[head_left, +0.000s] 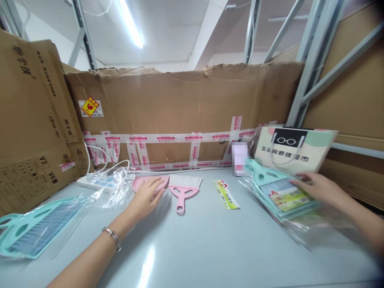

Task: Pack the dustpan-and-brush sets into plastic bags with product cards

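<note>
My left hand point(147, 196) lies flat with fingers stretched out on a pink dustpan point(141, 182) in the middle of the grey table. Right beside it lies a small pink brush point(183, 190) with white bristles, handle pointing toward me. My right hand point(318, 186) rests with open fingers on top of a stack of teal dustpan-and-brush sets in clear bags point(279, 194) at the right. A loose printed label card point(226, 195) lies between the brush and the stack.
Another teal set in a bag point(33, 230) sits at the left front. Crumpled clear plastic point(115, 184) and a white power strip point(96, 182) lie behind the left hand. A paper bag point(295, 150) stands at the back right. Taped cardboard walls point(186, 116) enclose the table.
</note>
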Available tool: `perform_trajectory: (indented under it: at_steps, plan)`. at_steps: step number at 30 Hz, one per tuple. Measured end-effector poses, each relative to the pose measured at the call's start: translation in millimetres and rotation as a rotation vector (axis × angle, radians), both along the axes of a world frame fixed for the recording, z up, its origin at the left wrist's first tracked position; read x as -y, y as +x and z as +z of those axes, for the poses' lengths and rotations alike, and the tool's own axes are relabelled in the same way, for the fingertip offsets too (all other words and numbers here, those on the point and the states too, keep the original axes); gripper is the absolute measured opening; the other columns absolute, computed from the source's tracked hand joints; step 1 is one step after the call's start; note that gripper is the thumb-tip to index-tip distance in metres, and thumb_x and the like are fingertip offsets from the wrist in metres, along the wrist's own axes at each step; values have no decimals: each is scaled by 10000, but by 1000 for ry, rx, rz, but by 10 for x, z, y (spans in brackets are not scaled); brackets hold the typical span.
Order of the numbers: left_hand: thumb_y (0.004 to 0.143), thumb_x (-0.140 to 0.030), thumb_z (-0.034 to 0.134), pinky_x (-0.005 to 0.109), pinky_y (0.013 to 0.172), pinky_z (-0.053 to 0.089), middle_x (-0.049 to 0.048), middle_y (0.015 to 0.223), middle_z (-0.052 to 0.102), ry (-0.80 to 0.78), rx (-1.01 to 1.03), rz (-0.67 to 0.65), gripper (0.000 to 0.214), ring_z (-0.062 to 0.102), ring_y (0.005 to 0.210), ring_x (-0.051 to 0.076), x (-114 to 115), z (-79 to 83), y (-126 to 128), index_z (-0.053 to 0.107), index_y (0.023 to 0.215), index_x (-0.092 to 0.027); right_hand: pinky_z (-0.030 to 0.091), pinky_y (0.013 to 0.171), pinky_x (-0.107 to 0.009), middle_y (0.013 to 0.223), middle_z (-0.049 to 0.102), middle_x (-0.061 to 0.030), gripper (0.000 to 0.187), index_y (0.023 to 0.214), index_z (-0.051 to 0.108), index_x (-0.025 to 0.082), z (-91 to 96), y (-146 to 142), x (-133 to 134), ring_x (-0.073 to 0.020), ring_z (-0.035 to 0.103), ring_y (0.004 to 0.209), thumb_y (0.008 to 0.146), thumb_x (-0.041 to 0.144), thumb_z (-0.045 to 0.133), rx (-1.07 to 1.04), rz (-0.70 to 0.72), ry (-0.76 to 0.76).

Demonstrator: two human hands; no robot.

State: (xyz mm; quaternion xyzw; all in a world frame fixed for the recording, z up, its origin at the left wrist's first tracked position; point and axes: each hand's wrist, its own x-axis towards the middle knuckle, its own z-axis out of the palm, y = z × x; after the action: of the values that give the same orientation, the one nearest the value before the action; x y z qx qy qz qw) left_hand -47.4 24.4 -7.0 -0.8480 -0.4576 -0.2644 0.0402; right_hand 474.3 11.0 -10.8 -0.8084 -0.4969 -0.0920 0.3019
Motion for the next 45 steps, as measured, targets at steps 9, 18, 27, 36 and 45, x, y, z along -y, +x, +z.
perform_trajectory:
  at_steps: [9,18,27,36,45]
  plan:
    - [880,-270,403,440,960,399,93,1208,553,38,55,-197,282,494,1133,218,90,54,-14,558,1111,-226,325,568,-336,961,634,-178,153,790,641,211,155,-289,82,-256,541,739,778,257,495,19,-157,132]
    - [802,-479,511,349,726,540,123,1327,441,-759,749,-204,659,604,970,232,166,422,634,228,1370,-301,382,643,-287,719,641,-52,119,677,599,179,740,-1767,-430,-180,545,675,739,225,508,-262,475,346]
    - [742,-376,617,246,541,520,53,989,606,-678,1371,-44,432,610,736,149,-45,171,602,448,1115,-239,434,782,-344,927,623,-74,258,879,598,186,231,-2618,-325,-195,567,855,760,409,546,-548,745,499]
    - [673,-520,637,256,586,519,-42,672,544,-639,1305,-166,381,561,586,95,-47,121,612,486,765,-183,529,633,-302,694,657,4,417,814,444,214,8,-2831,-174,-165,638,649,540,198,758,-1687,781,109]
    - [710,-520,556,272,632,496,16,673,583,-196,1020,211,371,568,649,140,-422,503,-230,541,677,-151,560,535,-309,616,632,53,342,815,394,242,69,-2704,-240,-177,649,593,624,145,661,-1536,698,250]
